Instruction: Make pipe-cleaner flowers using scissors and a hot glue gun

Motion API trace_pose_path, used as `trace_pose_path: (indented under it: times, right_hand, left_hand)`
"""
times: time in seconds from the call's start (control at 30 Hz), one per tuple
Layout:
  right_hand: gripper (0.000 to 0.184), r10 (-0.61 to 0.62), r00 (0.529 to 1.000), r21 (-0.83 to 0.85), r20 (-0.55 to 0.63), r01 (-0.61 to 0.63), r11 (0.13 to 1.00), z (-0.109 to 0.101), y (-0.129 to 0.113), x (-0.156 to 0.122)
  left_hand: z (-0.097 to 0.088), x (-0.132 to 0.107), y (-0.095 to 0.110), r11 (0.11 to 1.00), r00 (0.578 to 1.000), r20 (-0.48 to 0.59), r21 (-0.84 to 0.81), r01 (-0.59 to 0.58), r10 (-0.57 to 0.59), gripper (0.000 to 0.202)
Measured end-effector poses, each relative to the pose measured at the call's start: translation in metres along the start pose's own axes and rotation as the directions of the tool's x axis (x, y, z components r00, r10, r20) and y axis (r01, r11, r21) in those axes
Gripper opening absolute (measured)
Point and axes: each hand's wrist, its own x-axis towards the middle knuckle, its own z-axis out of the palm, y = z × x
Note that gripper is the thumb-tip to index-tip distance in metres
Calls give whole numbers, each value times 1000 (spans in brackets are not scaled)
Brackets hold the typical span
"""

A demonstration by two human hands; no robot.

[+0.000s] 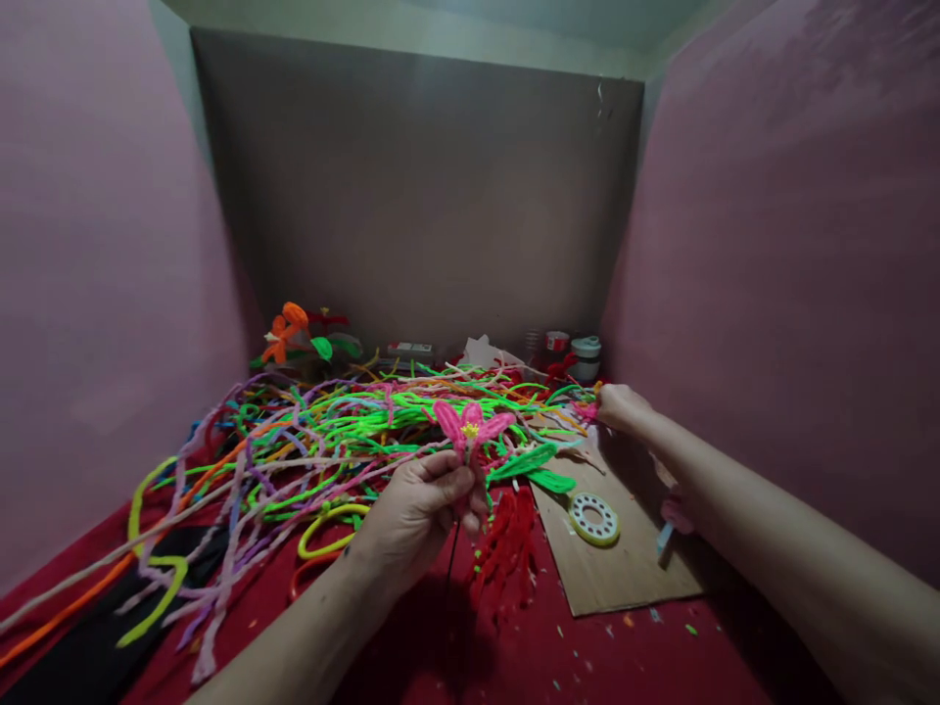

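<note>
My left hand pinches a pink pipe-cleaner flower with a yellow centre, its petals facing up and a thin dark stem running down below the fingers. Stretched out to the right, my right hand has its fingers closed beside some pink pieces at the far end of the cardboard; what it grips is too small to make out. Green pipe-cleaner leaves show just right of the flower. Below them lie red fuzzy pieces.
A large heap of coloured pipe cleaners spreads across the red cloth. On the cardboard rests a tape roll. An orange flower stands at the back left, a lidded cup at the back right. Walls enclose three sides.
</note>
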Motion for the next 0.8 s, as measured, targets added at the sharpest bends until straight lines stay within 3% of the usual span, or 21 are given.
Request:
trace_pose_path:
  times: [0.17, 0.3, 0.43, 0.53, 0.67, 0.7, 0.73, 0.77, 0.8]
  right_hand:
    - [32, 9, 1000, 6, -21, -9, 1000, 12, 5, 5]
    - [6, 3, 995, 169, -98, 14, 985, -6, 12, 6]
    - [17, -3, 980, 476, -198, 99, 874, -30, 12, -7]
    - [12, -41, 975, 723, -221, 192, 663, -39, 4, -32]
    - [11, -134, 964, 910, -230, 262, 322, -30, -19, -78]
    - [12, -162, 962, 971, -220, 231, 52, -24, -25, -89]
    - [13, -214, 958, 977, -189, 160, -144, -19, -32, -101]
    - [15, -248, 952, 958, -180, 111, -266, -12, -39, -113]
    - [14, -284, 943, 943, -174, 76, -324, -6, -46, -124]
  left_hand:
    - [1, -1, 1, 1000, 1000, -19, -8, 21, -21, 23]
    - [1, -1, -1, 999, 999, -42, -43, 24, -26, 24]
    - [0, 1, -2, 998, 998, -59, -65, 20, -24, 22]
    - [-1, 2, -3, 996, 998, -57, -90, 27, -32, 21]
    - [0, 1, -2, 989, 998, -61, -147, 5, -14, 22]
    - [0, 1, -2, 988, 998, -62, -155, -1, -9, 21]
    - [1, 0, -2, 987, 998, -65, -158, -5, -5, 21]
    - [1, 0, -3, 987, 998, -67, -159, -5, -5, 20]
    - [2, -1, -3, 988, 998, -65, -157, -3, -8, 20]
